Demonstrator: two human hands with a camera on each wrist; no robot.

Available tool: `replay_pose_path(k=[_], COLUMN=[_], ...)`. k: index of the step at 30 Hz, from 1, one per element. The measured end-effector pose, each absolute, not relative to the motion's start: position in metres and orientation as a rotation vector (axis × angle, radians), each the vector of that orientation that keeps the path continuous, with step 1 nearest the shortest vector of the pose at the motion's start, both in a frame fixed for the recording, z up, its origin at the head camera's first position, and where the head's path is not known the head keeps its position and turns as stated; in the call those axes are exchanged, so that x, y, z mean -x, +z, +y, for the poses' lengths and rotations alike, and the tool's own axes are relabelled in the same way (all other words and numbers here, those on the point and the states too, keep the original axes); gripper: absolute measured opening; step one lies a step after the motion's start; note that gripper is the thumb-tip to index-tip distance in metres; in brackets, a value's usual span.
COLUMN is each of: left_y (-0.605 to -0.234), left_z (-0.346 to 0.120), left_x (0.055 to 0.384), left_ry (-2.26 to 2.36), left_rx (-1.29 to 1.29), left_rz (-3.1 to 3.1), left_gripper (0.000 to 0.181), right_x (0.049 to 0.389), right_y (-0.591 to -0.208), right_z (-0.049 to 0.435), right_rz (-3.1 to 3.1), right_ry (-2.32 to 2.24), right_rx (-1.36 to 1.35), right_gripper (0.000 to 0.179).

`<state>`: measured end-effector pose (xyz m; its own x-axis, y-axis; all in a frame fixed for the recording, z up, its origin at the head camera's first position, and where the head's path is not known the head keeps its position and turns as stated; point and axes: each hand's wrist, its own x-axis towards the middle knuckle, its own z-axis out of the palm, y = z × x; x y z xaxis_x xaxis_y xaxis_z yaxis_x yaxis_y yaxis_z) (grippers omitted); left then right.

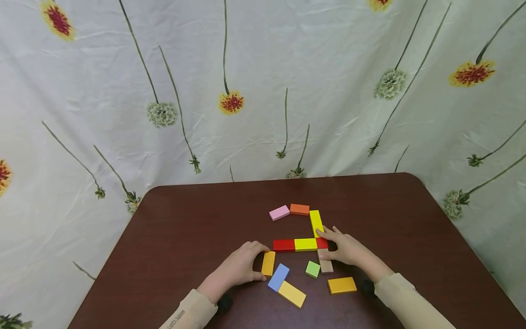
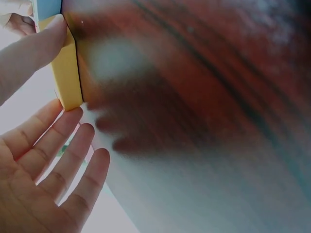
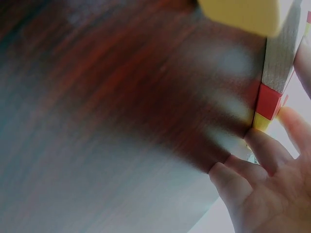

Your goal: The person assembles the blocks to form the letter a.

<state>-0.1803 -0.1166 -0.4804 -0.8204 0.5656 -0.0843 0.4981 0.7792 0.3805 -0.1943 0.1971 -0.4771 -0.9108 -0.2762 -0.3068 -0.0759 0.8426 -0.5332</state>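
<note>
My left hand (image 1: pixel 245 264) pinches an orange-yellow block (image 1: pixel 268 263) lengthwise, thumb at the near end and fingertips at the far end. In the left wrist view the same block (image 2: pixel 68 80) stands between thumb and fingers. Over the right end of a block row, my right hand (image 1: pixel 344 246) has its thumb at a bare wood block (image 1: pixel 326 266) and its fingers by an upright-lying yellow block (image 1: pixel 315 222). Beneath that hand a red block (image 1: pixel 322 243) shows partly. The row continues left with a yellow block (image 1: pixel 306 245) and a longer red block (image 1: pixel 284 246).
A blue block (image 1: pixel 278 277) and a pale yellow block (image 1: pixel 292 294) touch near my left hand. A green block (image 1: pixel 312 269) and an orange-yellow block (image 1: pixel 342 285) lie to the right. Farther back are pink (image 1: pixel 279 213) and orange (image 1: pixel 299 209) blocks. A flowered curtain (image 1: pixel 263 68) hangs behind the table.
</note>
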Motion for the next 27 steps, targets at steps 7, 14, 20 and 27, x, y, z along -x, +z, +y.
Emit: replay_pose_path(k=[7,14,20,27], left_y=[-0.4807,-0.4823,-0.4843,-0.4842], left_z=[-0.1169,-0.1171,-0.1180,-0.1184], left_x=[0.1810,0.1808,0.1812,0.1816], left_ry=[0.529,0.552,0.557,0.566], left_rx=[-0.829,-0.809,-0.824,-0.832], left_rz=[2.769,2.767,2.774,2.776], left_gripper=[0.062,0.063,0.064,0.064], right_x=[0.1938,0.1939,0.1942,0.1948], right_y=[-0.4779,-0.4771,-0.4776,-0.4786], right_z=[0.1982,0.1976,0.1980,0.1981], right_rz=[2.648,2.646,2.649,2.647], right_ry=[-0.757,-0.751,-0.744,-0.746], right_rx=[0.269,0.271,0.276,0.270], right_gripper=[0.077,0.077,0.078,0.078])
